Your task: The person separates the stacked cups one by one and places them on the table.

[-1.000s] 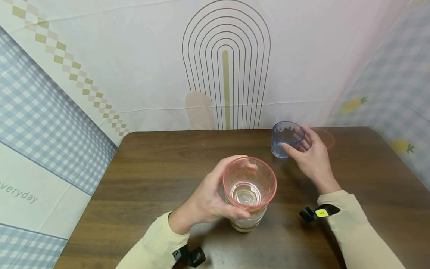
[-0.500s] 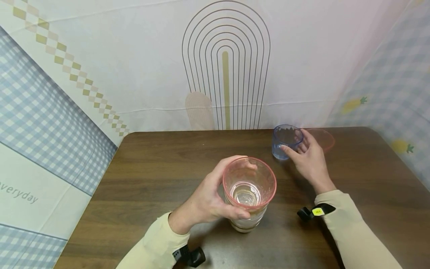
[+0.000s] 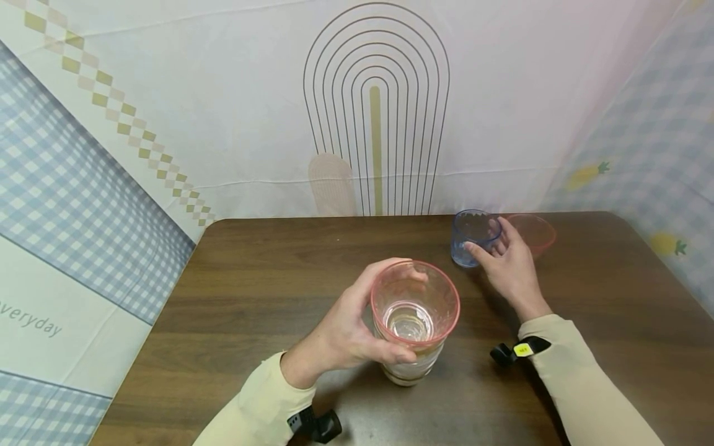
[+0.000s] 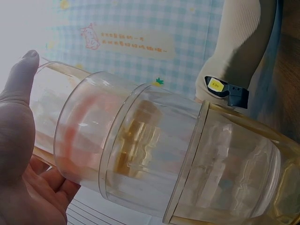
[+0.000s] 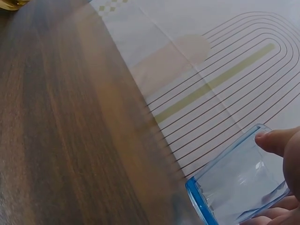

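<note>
The left hand (image 4: 18, 140) grips a stack of clear cups (image 4: 154, 154) at its upper-left end, the thumb (image 4: 21, 77) on one side and curled fingers (image 4: 65, 192) on the other. The stack slants across to the lower right, where it turns yellowish; a reddish band shows through near the hand. Behind lies blue-and-white checked cloth (image 4: 183, 21) with orange lettering (image 4: 133, 41). At upper right are a beige sleeve (image 4: 239, 42), a black wrist strap (image 4: 238, 97) and brown worktop (image 4: 289, 65).
</note>
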The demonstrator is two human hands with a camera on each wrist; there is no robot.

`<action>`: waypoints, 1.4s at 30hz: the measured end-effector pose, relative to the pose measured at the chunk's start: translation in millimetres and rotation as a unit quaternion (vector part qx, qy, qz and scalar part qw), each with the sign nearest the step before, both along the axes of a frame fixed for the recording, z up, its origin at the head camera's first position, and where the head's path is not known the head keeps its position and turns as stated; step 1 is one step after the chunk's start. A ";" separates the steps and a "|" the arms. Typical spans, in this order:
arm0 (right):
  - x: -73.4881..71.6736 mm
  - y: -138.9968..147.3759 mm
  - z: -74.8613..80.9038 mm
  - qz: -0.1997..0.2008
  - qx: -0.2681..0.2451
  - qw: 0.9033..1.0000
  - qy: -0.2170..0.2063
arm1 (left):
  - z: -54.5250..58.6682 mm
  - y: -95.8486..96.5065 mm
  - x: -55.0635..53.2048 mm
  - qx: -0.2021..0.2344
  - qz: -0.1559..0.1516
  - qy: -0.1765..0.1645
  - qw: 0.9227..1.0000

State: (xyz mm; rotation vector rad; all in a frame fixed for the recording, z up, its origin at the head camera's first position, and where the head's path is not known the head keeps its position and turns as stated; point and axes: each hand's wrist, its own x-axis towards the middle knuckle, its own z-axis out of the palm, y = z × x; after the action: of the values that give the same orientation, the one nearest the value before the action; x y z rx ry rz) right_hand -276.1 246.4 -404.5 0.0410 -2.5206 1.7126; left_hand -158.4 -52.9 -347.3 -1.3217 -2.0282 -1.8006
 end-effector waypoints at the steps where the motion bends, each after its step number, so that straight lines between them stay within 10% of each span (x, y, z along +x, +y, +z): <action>1: -0.7 0.1 -0.6 0.001 0.003 1.000 -0.001 | -0.1 0.4 -0.3 0.001 0.000 -0.001 1.000; 42: -6.4 3.1 -10.5 -0.007 0.034 0.999 -0.012 | 0.5 6.7 -10.6 -0.018 0.012 -0.009 1.000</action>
State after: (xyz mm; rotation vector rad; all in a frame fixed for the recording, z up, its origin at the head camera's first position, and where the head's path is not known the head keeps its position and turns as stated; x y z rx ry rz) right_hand -282.5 249.4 -415.0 0.0089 -2.5888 1.6325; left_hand -169.1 -46.2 -346.8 -1.2902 -2.0849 -1.7820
